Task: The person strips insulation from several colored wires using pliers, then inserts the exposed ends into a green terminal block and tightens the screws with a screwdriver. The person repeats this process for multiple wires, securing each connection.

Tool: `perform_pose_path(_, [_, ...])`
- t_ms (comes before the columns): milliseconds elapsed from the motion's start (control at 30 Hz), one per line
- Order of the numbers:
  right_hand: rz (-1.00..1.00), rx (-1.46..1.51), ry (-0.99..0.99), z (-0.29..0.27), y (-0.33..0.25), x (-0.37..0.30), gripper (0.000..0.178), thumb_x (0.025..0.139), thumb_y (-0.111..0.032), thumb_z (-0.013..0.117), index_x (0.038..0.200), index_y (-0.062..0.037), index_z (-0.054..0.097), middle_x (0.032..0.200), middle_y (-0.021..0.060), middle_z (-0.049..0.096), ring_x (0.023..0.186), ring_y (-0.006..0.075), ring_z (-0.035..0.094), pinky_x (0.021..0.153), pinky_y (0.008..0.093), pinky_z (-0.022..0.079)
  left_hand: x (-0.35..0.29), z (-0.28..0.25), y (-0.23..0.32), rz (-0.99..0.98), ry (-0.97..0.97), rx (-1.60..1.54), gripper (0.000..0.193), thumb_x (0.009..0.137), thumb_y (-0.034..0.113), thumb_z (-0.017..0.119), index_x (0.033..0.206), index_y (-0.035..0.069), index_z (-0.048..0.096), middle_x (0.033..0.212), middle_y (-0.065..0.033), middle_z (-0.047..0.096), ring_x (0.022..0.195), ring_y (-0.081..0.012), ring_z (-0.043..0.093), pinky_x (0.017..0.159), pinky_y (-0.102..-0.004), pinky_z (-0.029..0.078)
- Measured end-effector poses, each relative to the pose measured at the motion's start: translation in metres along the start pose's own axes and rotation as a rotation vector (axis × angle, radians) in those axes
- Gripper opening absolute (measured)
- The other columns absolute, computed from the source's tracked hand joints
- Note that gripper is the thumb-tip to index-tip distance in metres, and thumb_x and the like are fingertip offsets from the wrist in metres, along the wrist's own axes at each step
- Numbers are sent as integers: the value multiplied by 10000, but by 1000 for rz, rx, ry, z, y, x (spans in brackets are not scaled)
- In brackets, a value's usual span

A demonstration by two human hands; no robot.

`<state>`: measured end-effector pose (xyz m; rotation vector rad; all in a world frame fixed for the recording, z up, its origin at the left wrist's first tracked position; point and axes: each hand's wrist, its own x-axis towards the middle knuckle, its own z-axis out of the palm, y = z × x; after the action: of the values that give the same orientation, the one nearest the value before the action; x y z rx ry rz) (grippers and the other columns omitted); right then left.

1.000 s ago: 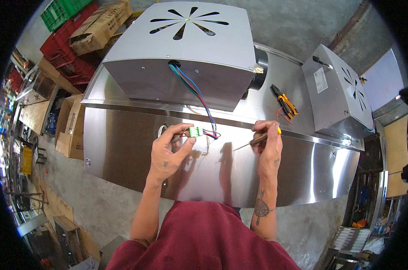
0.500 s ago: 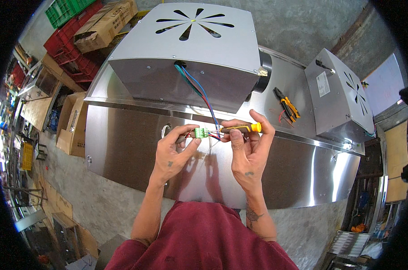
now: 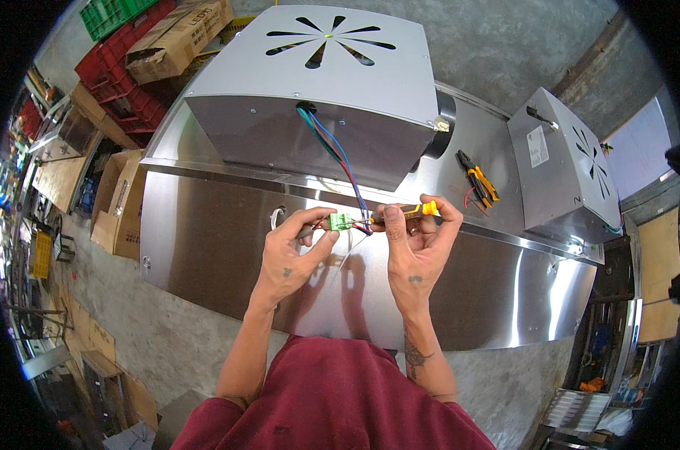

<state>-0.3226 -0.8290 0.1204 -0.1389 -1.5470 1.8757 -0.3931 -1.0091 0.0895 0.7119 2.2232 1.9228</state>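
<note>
Between the thumb and fingers of my left hand [image 3: 298, 244] is a small green terminal block [image 3: 340, 222]. My right hand [image 3: 417, 244] grips a screwdriver [image 3: 409, 212] with a dark handle and yellow end, its shaft pointing left at the block. Whether the tip sits in a screw I cannot tell. Red, blue and green wires [image 3: 337, 150] come down from a hole in the large grey metal box [image 3: 302, 135] toward the block. A thin pale wire [image 3: 349, 251] hangs below it.
Yellow-and-black pliers [image 3: 478, 180] lie on the stainless steel panel [image 3: 205, 225], to the right of the large box. A second grey box [image 3: 561, 161] stands further right. Cardboard boxes [image 3: 120, 202] and red crates [image 3: 118, 86] are at the left.
My right hand's fingers have shifted on the screwdriver handle, with the forefinger now curled nearer its yellow end. The terminal block stays in my left hand. The whole view has shifted slightly.
</note>
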Motion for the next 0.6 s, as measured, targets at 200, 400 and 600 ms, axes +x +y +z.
perform_pose_path(200, [-78,-33,-99,-2,-2,2,508,1098,-15,645,1511,-2,349,1200,218,706,1053,213,739,947,350,651,1,-1,-5,18,-7,-7,400,989,70,820,1364,-19,711,1142,-18,736,921,-44,570,802,-216,456])
perform_pose_path(400, [-136,-87,-153,-4,-5,2,541,1123,-33,595,1589,14,324,1211,201,715,1093,218,732,1006,366,625,2,-1,-2,-2,-23,-4,393,992,69,812,1365,-10,715,1157,-23,735,963,-55,602,837,-223,475])
perform_pose_path(600, [-217,-164,-216,-8,-4,5,570,1129,-42,586,1619,13,302,1221,202,715,1090,219,734,994,368,621,4,-1,5,11,-34,32,385,991,61,809,1360,-6,720,1162,-26,734,955,-58,601,838,-225,473])
